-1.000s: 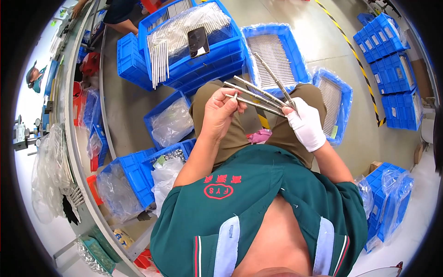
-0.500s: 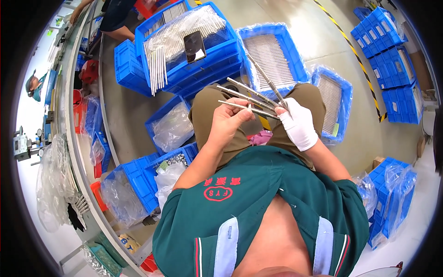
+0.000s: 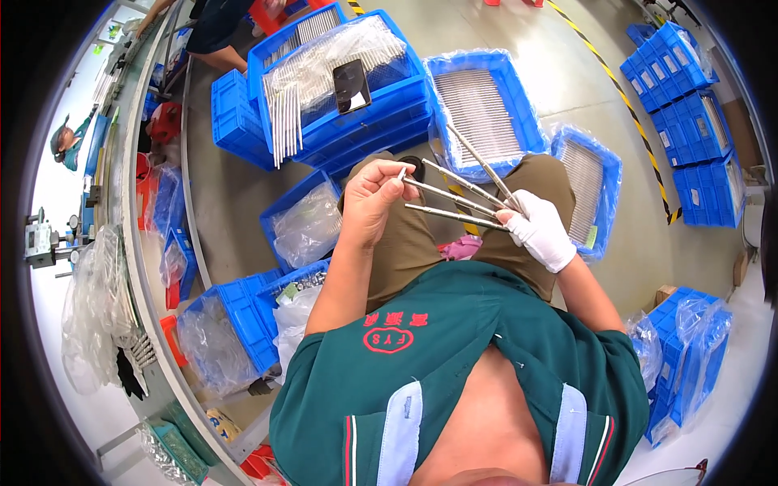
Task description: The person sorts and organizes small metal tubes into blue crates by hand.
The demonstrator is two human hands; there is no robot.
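My right hand (image 3: 541,232), in a white glove, grips several slender metal rods (image 3: 454,197) by their near ends. They fan out to the left and away from me above my lap, one pointing more steeply toward the far bins. My bare left hand (image 3: 373,198) is closed at the far tip of one rod. Between its thumb and fingers is a small shiny metal piece (image 3: 402,173), right at that tip; whether the two are joined is too small to tell.
Ahead, stacked blue bins (image 3: 348,121) hold rods under plastic, with a phone (image 3: 351,86) on top. Lined blue bins of rods (image 3: 478,113) stand beyond my knees. At left are a bin of small metal parts (image 3: 300,285) and a long bench (image 3: 150,300). More blue bins (image 3: 689,113) are stacked right.
My left hand has moved left and slightly away from me, from partway along the rods to one rod's tip. The rods in my right hand have shifted slightly right and nearer.
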